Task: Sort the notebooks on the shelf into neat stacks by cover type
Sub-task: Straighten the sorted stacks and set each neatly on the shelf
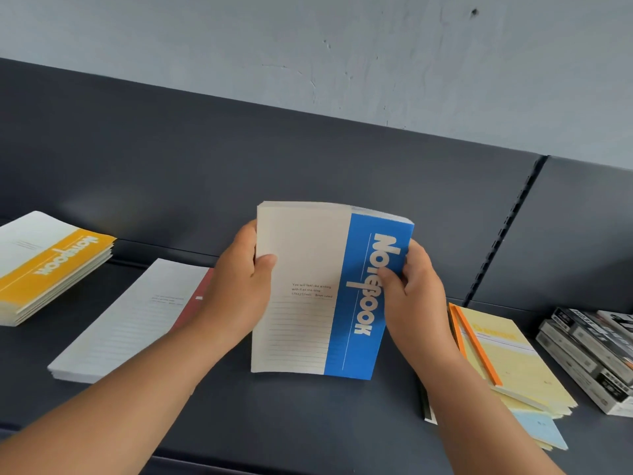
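Note:
I hold a bundle of blue-and-cream notebooks (308,323) upright at the middle of the dark shelf, its lower edge resting on the shelf surface. My left hand (236,286) grips its left edge, thumb on the cover. My right hand (414,289) grips the blue spine side. To the left lies a stack of red-and-cream notebooks (130,323), partly hidden by my left arm. Farther left sits a stack of yellow-and-cream notebooks (48,265). At the right lies a stack of pale yellow notebooks with orange spines (507,358).
A pile of black-and-white boxed items (592,354) stands at the far right. A light blue cover (541,430) pokes out under the pale yellow stack. The dark shelf back panel (308,159) rises behind, below a grey wall.

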`<state>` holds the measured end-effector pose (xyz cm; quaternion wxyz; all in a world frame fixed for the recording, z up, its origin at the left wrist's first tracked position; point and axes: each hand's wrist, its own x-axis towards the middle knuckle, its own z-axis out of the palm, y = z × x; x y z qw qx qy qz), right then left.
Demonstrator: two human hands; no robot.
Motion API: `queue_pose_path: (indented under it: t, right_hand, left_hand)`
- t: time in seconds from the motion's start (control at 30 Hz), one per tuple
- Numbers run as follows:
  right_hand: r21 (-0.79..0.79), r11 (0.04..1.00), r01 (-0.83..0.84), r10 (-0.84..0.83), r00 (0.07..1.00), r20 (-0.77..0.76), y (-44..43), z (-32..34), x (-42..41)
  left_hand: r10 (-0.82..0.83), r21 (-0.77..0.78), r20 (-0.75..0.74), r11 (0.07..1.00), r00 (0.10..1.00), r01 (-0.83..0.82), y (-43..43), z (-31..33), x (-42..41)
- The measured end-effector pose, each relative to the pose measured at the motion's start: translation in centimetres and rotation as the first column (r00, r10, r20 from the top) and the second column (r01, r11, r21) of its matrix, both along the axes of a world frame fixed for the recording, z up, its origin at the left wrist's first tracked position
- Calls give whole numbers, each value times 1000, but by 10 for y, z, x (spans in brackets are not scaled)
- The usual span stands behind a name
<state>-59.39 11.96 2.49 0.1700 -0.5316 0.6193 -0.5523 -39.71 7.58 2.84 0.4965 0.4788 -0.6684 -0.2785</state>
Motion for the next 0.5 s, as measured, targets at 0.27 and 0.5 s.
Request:
queue_pose_path:
  t: [0.27, 0.5]
  right_hand:
    - [20, 977, -211, 210, 975, 67, -42, 30, 46]
    - [208, 924, -322, 280, 937, 209, -95, 18, 105]
  left_hand:
    - [35, 69, -20, 997, 999, -33, -30, 30, 68]
    - [109, 223, 59, 968, 992, -119, -68, 30, 130]
